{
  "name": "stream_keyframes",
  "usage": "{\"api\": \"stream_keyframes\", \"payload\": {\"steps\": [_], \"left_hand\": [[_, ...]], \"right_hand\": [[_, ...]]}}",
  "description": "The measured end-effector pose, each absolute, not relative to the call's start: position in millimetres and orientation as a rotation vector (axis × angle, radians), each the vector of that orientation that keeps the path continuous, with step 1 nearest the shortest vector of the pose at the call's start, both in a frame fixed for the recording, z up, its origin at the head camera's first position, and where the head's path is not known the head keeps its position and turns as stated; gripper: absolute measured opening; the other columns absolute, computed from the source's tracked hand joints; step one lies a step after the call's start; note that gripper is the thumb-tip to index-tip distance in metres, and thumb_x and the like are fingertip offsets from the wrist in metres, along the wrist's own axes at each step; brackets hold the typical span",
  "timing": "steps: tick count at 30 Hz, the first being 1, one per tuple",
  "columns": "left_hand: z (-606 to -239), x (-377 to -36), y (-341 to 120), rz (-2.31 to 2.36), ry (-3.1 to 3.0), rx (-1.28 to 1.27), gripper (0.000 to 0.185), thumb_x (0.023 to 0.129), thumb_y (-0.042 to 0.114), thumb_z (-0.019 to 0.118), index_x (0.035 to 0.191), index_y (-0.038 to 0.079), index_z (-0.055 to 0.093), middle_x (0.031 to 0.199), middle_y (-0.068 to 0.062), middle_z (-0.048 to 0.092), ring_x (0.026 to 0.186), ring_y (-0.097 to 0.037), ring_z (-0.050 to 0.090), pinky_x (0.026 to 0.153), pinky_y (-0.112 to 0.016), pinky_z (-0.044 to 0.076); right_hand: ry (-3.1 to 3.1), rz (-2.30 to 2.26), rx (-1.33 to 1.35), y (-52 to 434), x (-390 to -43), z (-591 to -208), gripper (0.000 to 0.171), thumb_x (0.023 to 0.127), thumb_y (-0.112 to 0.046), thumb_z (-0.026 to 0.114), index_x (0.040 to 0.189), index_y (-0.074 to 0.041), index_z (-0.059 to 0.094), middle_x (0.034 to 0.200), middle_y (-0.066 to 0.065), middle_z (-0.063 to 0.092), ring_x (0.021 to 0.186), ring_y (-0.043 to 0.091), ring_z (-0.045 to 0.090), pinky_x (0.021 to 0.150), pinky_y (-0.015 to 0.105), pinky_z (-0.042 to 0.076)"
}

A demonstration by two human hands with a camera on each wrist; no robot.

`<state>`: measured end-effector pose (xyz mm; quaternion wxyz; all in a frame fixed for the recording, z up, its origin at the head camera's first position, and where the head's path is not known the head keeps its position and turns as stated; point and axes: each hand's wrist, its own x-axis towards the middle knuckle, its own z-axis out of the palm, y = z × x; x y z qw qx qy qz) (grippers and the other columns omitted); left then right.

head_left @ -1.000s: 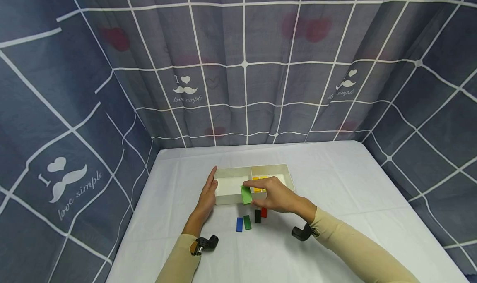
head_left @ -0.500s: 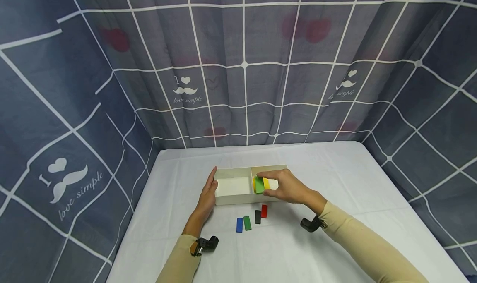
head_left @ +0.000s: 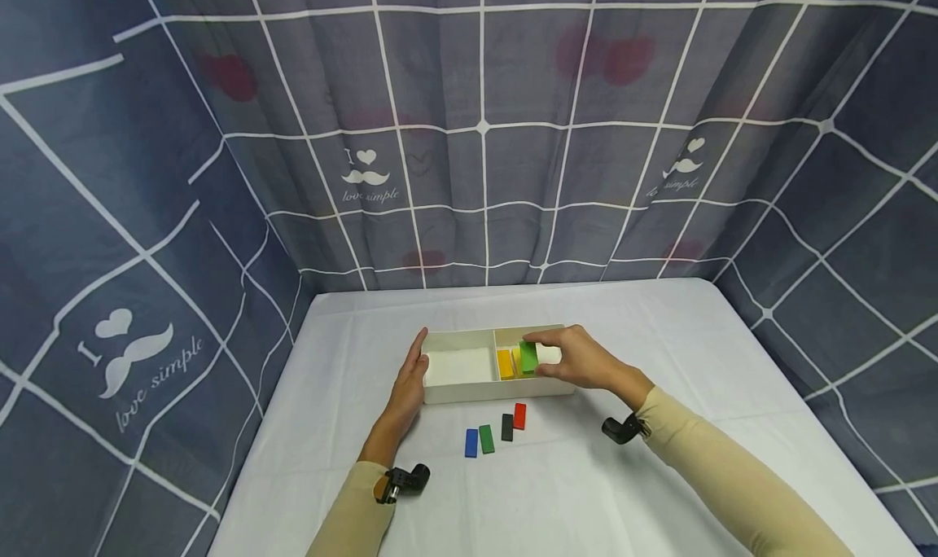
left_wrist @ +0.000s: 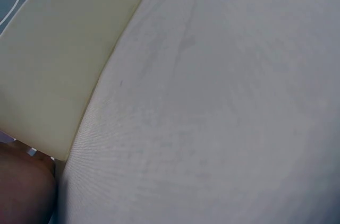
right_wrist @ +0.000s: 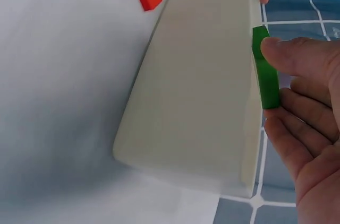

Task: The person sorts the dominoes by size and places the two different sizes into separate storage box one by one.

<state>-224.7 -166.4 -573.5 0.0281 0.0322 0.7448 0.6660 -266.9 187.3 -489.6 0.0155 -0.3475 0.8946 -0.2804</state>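
My right hand (head_left: 586, 360) pinches a bright green domino-like block (head_left: 528, 358) between thumb and fingers, above the right compartment of a cream box (head_left: 472, 393). Just left of it in that compartment sit yellow blocks (head_left: 505, 365), partly covered by the green one. In the right wrist view the green block (right_wrist: 267, 75) stands at the box's rim, thumb on one face. My left hand (head_left: 406, 384) lies against the box's left end, fingers extended along the wall. The left wrist view catches only a bit of that hand (left_wrist: 24, 184) beside the box wall (left_wrist: 69, 65).
In front of the box lie a blue block (head_left: 471, 443), a dark green block (head_left: 487, 439), a black block (head_left: 507, 427) and a red block (head_left: 519, 416). A white cloth (head_left: 659, 475) covers the table. Gridded curtains (head_left: 542, 76) surround it.
The right hand has carried the bright green block from the box's front wall rightward over the right compartment, past the yellow blocks. The left hand stays at the box's left end.
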Motion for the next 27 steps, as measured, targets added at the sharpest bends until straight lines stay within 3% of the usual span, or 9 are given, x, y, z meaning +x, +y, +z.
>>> {"api": "stream_keyframes", "payload": {"steps": [10,17,27], "left_hand": [[-576,-227,-167,2.058,2.303,0.097,0.057,0.122,0.023,0.029,0.177,0.032,0.020,0.186,-0.001,0.013,0.172,-0.032,0.006,0.137,-0.065,0.002],[-574,-227,-167,2.051,2.310,0.089,0.057,0.122,0.025,0.028,0.177,0.036,0.019,0.186,-0.001,0.013,0.172,-0.032,0.006,0.137,-0.065,0.002],[-574,-226,-166,2.051,2.318,0.087,0.058,0.122,0.024,0.027,0.178,0.032,0.016,0.186,-0.004,0.013,0.172,-0.034,0.007,0.137,-0.067,0.003]], "right_hand": [[2.767,-0.795,-1.013,197,-282,-496,0.059,0.092,-0.017,0.088,0.146,-0.003,0.069,0.144,0.013,0.073,0.128,0.038,0.073,0.109,0.051,0.060],[2.779,-0.688,-1.052,199,-292,-501,0.061,0.090,-0.014,0.089,0.146,-0.001,0.069,0.145,0.013,0.073,0.130,0.029,0.072,0.111,0.050,0.059],[2.770,-0.529,-1.176,195,-301,-507,0.060,0.086,-0.012,0.094,0.141,-0.002,0.072,0.139,0.010,0.076,0.127,0.027,0.073,0.111,0.048,0.059]]}}
